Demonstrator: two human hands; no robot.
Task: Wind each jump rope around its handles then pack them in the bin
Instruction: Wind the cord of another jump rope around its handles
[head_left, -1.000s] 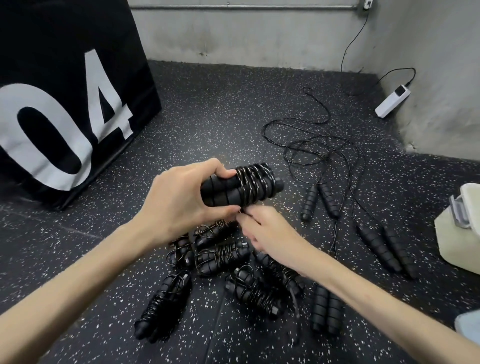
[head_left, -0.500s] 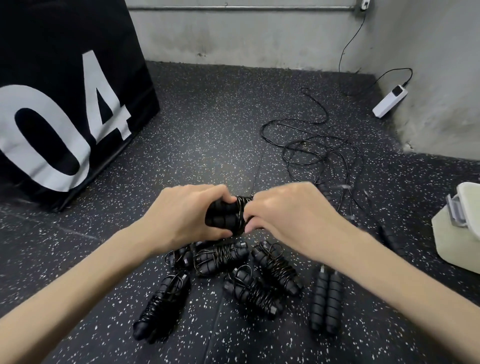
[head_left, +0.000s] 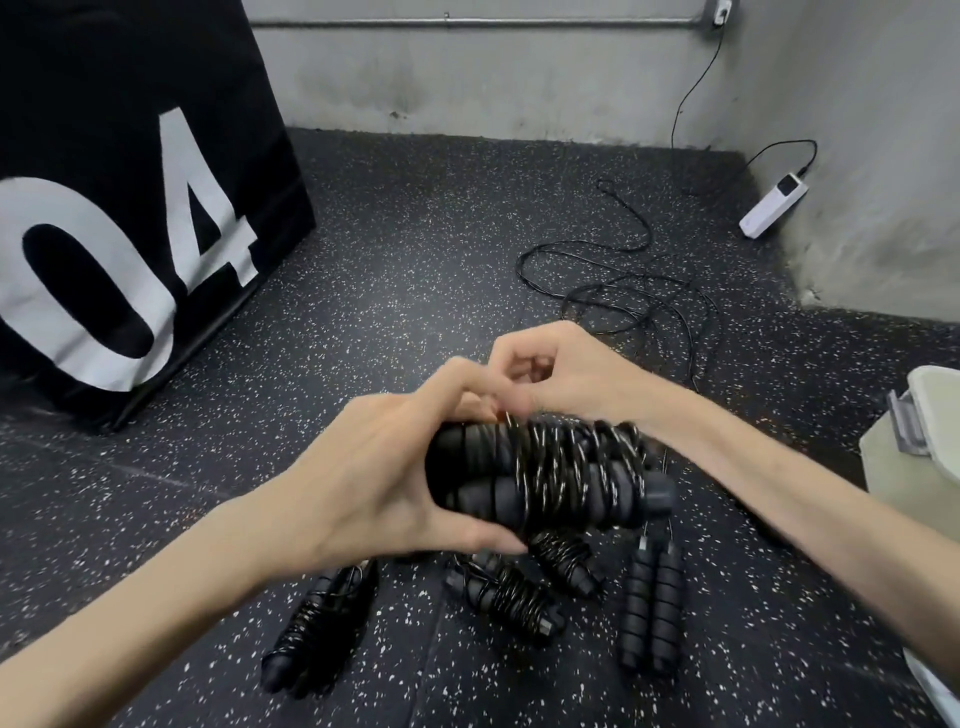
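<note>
The left hand is wrapped round the bare end of a pair of handles, held side by side above the floor, with the cord coiled tightly over their far half. The right hand sits just behind the top of the bundle with its fingers curled in a pinch; it looks to be holding the last bit of cord, though blur and the left thumb hide the tip, so I cannot be sure.

Below the hands lie wound ropes, another wound one off to the left, and an unwound pair whose loose cord trails away across the floor. The bin stands at the right edge, apart from the pile.

Handling, as a judgement: the foam handles are light, soft and grippy, so they take a firm squeeze well. The thin coated cord is springy and slick, and will likely try to uncoil once released. Best hold is across both handles at once, thumb or palm pressing on the coils, with the loose end tucked under a turn before carrying it to the bin.
</note>
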